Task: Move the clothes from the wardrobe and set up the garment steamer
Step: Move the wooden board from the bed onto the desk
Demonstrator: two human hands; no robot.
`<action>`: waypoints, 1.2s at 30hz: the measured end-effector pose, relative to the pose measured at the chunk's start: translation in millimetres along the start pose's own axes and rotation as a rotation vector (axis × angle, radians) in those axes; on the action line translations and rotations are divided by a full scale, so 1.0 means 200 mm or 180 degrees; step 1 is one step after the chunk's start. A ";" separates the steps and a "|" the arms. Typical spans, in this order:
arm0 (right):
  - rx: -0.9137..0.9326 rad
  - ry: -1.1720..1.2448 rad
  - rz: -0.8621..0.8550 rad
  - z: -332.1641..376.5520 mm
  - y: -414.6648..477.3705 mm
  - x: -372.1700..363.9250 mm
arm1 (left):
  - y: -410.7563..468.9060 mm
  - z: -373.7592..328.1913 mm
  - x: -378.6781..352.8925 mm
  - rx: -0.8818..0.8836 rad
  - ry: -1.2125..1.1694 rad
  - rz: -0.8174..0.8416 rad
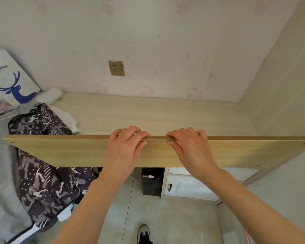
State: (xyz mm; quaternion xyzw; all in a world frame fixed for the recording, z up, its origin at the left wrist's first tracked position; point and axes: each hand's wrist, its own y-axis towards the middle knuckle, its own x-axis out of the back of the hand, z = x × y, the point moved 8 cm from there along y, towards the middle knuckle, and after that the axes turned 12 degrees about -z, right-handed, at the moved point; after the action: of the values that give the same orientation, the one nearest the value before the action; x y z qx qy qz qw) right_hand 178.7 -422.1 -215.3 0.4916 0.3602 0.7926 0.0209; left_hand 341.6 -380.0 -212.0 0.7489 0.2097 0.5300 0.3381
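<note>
Close up, we see both hands side by side at the middle of the top edge of a wooden board [69, 150]. Our left hand [126, 147] curls its fingers [130, 131] over that edge, thumb pressed on the front face. Our right hand [190, 147] grips the same way, fingers [192, 132] hooked over the top. Dark patterned clothes [42, 182] drape over the board's left end, spilling from the pale wooden platform [165, 117] behind it. A paper bag [9, 78] stands at the platform's back left corner.

At the platform [157, 113]'s left end lies a fabric bag [42, 120], with a paper bag [9, 76] behind it.
</note>
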 end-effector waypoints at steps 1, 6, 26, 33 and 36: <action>-0.0027 -0.0036 0.0003 -0.02 0.05 -0.02 | 0.05 0.03 -0.04 -0.0024 -0.0043 0.0020; -0.0157 -0.0253 -0.0010 -0.10 0.28 -0.13 | 0.28 0.19 -0.21 -0.0097 -0.0243 0.0069; -0.0430 -0.0264 0.0779 -0.40 0.63 -0.52 | 0.54 0.49 -0.74 0.0164 -0.0702 0.0623; -0.0418 -0.0104 0.1105 -0.45 0.66 -0.64 | 0.52 0.56 -0.83 0.0378 -0.0728 0.0745; -0.0385 -0.0067 0.1224 -0.47 0.66 -0.68 | 0.51 0.57 -0.87 0.0430 -0.0752 0.0837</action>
State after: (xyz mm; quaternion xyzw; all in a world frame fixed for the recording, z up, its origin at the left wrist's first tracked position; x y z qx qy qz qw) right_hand 216.2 -624.0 -264.3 0.5574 0.2112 0.7970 -0.0976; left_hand 383.7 -599.2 -275.1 0.8479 0.1040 0.4627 0.2371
